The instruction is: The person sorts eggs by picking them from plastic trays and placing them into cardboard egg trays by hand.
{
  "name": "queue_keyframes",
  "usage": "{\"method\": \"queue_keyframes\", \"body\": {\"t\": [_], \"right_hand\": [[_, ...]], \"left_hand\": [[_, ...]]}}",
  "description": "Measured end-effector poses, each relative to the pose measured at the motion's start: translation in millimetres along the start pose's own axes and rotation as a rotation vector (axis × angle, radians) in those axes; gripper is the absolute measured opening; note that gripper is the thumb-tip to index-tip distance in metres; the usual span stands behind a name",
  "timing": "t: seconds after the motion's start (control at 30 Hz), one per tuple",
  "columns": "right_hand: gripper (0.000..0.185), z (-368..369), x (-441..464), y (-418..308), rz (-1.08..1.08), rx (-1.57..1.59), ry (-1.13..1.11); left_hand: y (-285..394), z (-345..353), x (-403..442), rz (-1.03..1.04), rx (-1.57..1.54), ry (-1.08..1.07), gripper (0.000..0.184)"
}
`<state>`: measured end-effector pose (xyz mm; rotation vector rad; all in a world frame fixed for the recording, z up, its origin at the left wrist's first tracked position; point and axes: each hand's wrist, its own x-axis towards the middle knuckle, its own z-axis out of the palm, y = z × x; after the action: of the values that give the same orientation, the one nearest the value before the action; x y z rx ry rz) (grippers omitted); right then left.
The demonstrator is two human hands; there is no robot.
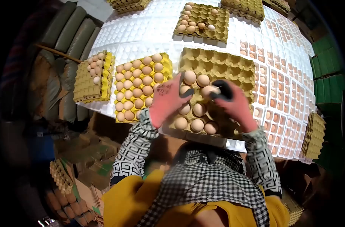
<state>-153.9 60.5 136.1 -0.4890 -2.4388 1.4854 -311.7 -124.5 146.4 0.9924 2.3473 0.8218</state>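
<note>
Both my hands wear pink gloves with dark fingertips, over a brown pulp egg tray (238, 62). My left hand (166, 100) curls its thumb and fingers around an egg (185, 90) at the tray's left side. My right hand (234, 104) pinches another egg (209, 92) between thumb and fingers, above the tray's middle. Behind them sit two eggs, one of them a pale brown egg (189, 77). Several more eggs fill cups at the near left, among them a front egg (197, 125). My right hand hides part of the tray's right side.
Left of my hands stands a yellow tray (165, 62) full of eggs. A stack of trays (91, 85) with some eggs lies at the far left. Beyond is a partly filled tray (221, 28). White plastic trays (142, 20) cover the table, those at right holding eggs.
</note>
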Motion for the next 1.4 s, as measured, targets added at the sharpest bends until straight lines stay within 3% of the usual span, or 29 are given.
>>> {"method": "queue_keyframes", "body": {"t": [0.03, 0.07, 0.1, 0.17, 0.2, 0.23, 0.3, 0.33, 0.37, 0.43, 0.47, 0.5, 0.57, 0.6, 0.63, 0.7, 0.73, 0.8, 0.83, 0.87, 0.93, 0.97, 1.03, 1.1, 1.13, 1.17, 1.23, 1.33, 1.4], "right_hand": [[0.042, -9.1, -3.3, 3.2, 0.128, 0.594, 0.072], [0.043, -23.3, -3.8, 4.1, 0.193, 0.718, 0.081], [0.044, -33.7, -3.3, -2.7, 0.255, 0.853, 0.101], [0.050, -31.7, 20.8, -12.7, 0.311, 0.336, -0.054], [0.058, -13.8, 29.9, -32.5, 0.157, -0.246, -0.044], [0.056, 12.6, 38.9, -7.1, -0.069, -0.692, -0.003], [0.049, 32.9, 52.3, -14.6, -0.026, -0.948, -0.180], [0.042, 28.3, 53.8, -16.8, -0.009, -0.955, -0.147], [0.045, 18.9, 47.7, -12.9, -0.035, -0.717, -0.006], [0.050, -3.7, 31.4, -1.7, 0.062, 0.032, 0.114], [0.054, -21.8, 18.0, -9.6, 0.283, 0.534, -0.007], [0.053, -32.0, 5.5, -24.8, 0.365, 0.677, -0.044], [0.054, -21.1, -0.5, -15.3, 0.174, 0.517, -0.146], [0.055, -13.7, -2.8, -19.3, -0.029, -0.146, -0.143], [0.050, -3.0, -0.3, -49.1, 0.044, -0.587, -0.306], [0.050, 42.6, -0.4, -44.3, 0.032, -1.134, -0.391], [0.047, 47.3, -1.6, -49.0, -0.053, -1.168, -0.426], [0.040, 38.6, 0.3, -43.7, -0.236, -1.155, -0.456], [0.043, 28.3, 1.1, -47.8, -0.140, -1.047, -0.458], [0.040, 10.9, -9.6, -42.0, -0.169, -0.804, -0.311], [0.045, -41.2, -52.0, -14.1, -0.185, -0.236, -0.063], [0.051, -69.0, -78.4, 0.2, -0.170, 0.088, 0.043], [0.058, -97.5, -153.4, 21.3, 0.243, 0.351, 0.344], [0.059, -81.1, -222.3, 81.8, 0.356, 0.504, 0.390], [0.061, -67.1, -248.7, 103.6, 0.454, 0.551, 0.400], [0.064, -46.7, -256.7, 105.0, 0.639, 0.536, 0.379], [0.066, -8.0, -268.6, 146.8, 0.464, 0.230, 0.282], [0.063, 9.9, -251.8, 158.5, 0.419, -0.380, 0.079], [0.064, -5.2, -251.6, 145.8, 0.434, -0.324, 0.126]], "left_hand": [[0.9, -9.2, -1.2, -0.029, -0.152, -0.051, 0.058], [-3.6, -15.8, -4.0, -0.068, -0.304, -0.105, 0.057], [-32.3, -17.3, -2.3, -0.054, -0.744, -0.113, 0.048], [-34.4, -27.2, 17.3, -0.021, -0.689, -0.153, 0.049], [-34.5, -30.4, 27.4, -0.011, -0.670, -0.167, 0.050], [-34.9, -32.7, 37.4, -0.002, -0.655, -0.177, 0.051], [-35.6, -35.5, 47.8, 0.023, -0.615, -0.198, 0.053], [-31.1, -28.2, 50.0, 0.186, -0.119, -0.149, 0.057], [-25.6, -19.9, 53.9, 0.347, 0.376, -0.087, 0.061], [-28.8, -12.7, 55.2, 0.368, 0.370, -0.046, 0.066], [-26.0, -17.0, 54.1, 0.364, 0.365, -0.042, 0.066], [-23.3, -21.6, 53.4, 0.364, 0.362, -0.045, 0.066], [-33.3, -26.5, 44.6, 0.337, -0.056, 0.028, 0.058], [-35.1, -27.7, 35.1, 0.257, -0.436, 0.001, 0.057], [-35.8, -29.3, 21.9, 0.155, -0.816, -0.023, 0.056], [-42.2, -35.2, -11.0, 0.039, -0.916, -0.084, 0.070], [-33.9, -34.8, -33.8, 0.102, -0.923, -0.106, 0.065], [-36.5, -27.6, -70.4, 0.057, -0.929, -0.351, 0.075], [-42.9, -21.5, -85.4, 0.048, -0.906, -0.497, 0.080], [-47.3, -5.5, -106.7, -0.030, -0.966, -0.487, 0.077], [-41.9, 31.6, -126.3, 0.134, -0.555, -0.422, 0.070], [-46.6, 60.0, -138.4, 0.092, -0.432, -0.315, 0.066], [-34.6, 113.9, -149.4, -0.095, -0.497, -0.078, 0.055], [-38.0, 168.4, -145.3, 0.038, -0.054, 0.019, 0.043], [-29.6, 191.9, -139.1, 0.084, 0.002, 0.009, 0.045], [-22.2, 210.9, -132.3, -0.121, 0.119, -0.233, 0.044], [-15.4, 242.1, -119.4, 0.286, 0.290, -0.068, 0.045], [4.0, 236.7, -121.4, 0.322, 0.244, 0.091, 0.045], [-27.2, 245.8, -127.9, 0.326, 0.306, 0.193, 0.045]]}}
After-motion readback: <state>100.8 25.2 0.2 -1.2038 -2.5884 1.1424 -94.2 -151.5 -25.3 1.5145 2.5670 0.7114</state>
